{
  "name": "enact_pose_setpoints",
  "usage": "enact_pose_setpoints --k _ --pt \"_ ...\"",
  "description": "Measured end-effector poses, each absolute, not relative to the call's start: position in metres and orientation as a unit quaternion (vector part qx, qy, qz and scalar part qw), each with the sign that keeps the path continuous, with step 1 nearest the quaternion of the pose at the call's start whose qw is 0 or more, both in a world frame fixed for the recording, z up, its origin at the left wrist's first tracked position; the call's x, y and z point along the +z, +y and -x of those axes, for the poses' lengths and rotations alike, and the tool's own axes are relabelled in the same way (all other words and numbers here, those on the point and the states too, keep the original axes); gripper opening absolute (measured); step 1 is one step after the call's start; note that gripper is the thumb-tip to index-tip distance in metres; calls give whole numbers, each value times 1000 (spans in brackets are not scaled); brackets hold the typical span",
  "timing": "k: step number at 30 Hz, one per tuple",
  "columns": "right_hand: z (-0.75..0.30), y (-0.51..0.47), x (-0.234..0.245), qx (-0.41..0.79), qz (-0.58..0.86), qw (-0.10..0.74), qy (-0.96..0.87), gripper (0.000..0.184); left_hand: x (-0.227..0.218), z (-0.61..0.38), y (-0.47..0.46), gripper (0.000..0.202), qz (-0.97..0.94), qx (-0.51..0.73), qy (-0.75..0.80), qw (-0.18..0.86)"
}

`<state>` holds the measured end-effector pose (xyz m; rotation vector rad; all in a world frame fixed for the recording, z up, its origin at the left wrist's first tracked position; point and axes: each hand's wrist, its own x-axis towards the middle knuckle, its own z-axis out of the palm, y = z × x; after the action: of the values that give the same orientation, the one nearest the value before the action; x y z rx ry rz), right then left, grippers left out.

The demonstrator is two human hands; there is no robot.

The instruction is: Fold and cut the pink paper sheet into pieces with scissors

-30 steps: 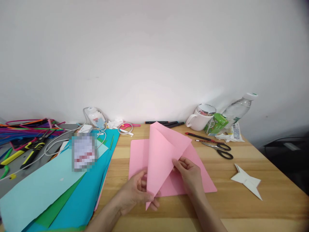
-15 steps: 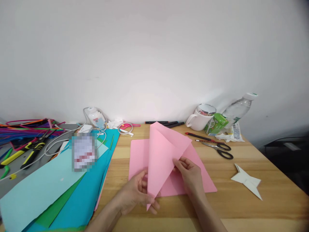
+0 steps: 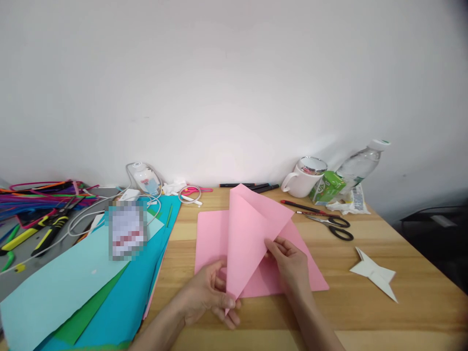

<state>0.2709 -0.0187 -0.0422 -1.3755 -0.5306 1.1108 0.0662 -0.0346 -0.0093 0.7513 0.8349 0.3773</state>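
A folded sheet of pink paper is held up over a larger pink sheet or stack that lies flat on the wooden table. My left hand pinches its lower pointed corner between thumb and fingers. On the right edge of the fold, my right hand grips the paper with thumb and bent fingers. One flap is turned over, giving a narrow triangle with a wider layer behind it. The hand covers part of the lower tip.
Scissors and a folded white paper star lie to the right. Behind them stand a white mug, a green carton and a bottle. Coloured sheets, a cable and pliers spread over the left side.
The folded pink paper has shifted slightly right, and both hands have moved a little with it. The grips look the same.
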Motion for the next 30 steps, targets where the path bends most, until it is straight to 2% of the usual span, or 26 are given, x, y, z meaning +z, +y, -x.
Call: enact_pose_setpoints --k 19,30 --pt "-274 -18 -50 476 596 601 -237 36 -9 -69 -34 71 -343 166 412 828" --pt "-268 -21 -37 527 555 591 -254 32 -14 -75 -51 84 -375 179 455 788"
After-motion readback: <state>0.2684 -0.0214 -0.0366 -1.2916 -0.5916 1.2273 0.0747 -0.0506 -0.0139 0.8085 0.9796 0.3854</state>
